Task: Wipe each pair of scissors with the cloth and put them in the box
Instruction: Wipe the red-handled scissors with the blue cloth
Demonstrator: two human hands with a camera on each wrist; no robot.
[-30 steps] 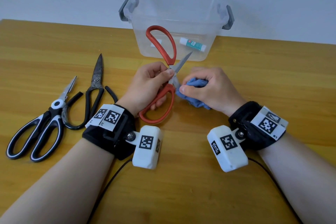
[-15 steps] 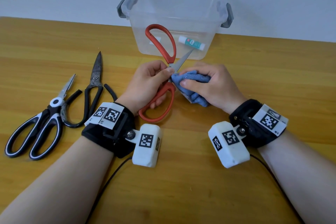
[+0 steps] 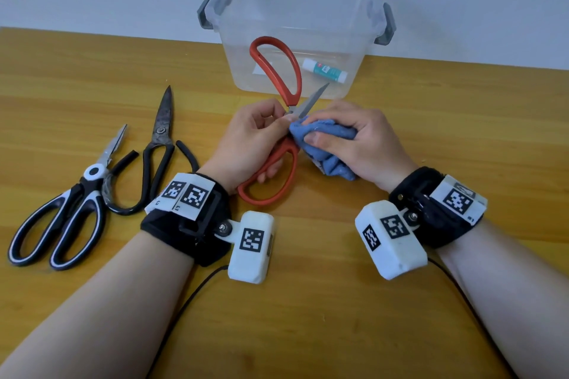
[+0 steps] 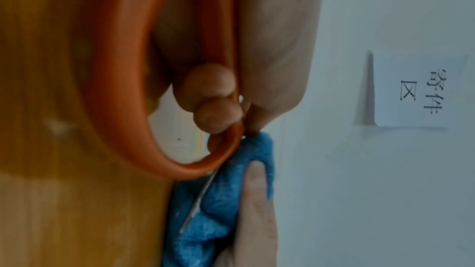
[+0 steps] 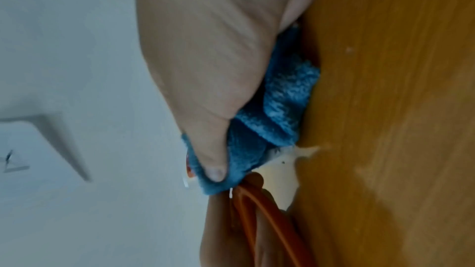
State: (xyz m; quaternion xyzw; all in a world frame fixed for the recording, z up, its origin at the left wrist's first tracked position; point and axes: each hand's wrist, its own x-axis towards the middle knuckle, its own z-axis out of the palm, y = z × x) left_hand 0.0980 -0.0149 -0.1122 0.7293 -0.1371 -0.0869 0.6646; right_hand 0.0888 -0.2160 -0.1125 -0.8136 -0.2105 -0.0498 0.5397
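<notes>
One pair of red-handled scissors (image 3: 277, 120), blades spread, is gripped at the pivot and lower loop by the left hand (image 3: 249, 138), while the right hand (image 3: 354, 138) bunches the blue cloth (image 3: 320, 144) around one blade. Just behind stands the clear box (image 3: 354, 28); two black pairs (image 3: 101, 175) lie on the table (image 3: 308, 317), well left.

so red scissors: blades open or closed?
Open. The red scissors have their handles spread wide, one blade pointing at the box, the other in the cloth.
</notes>
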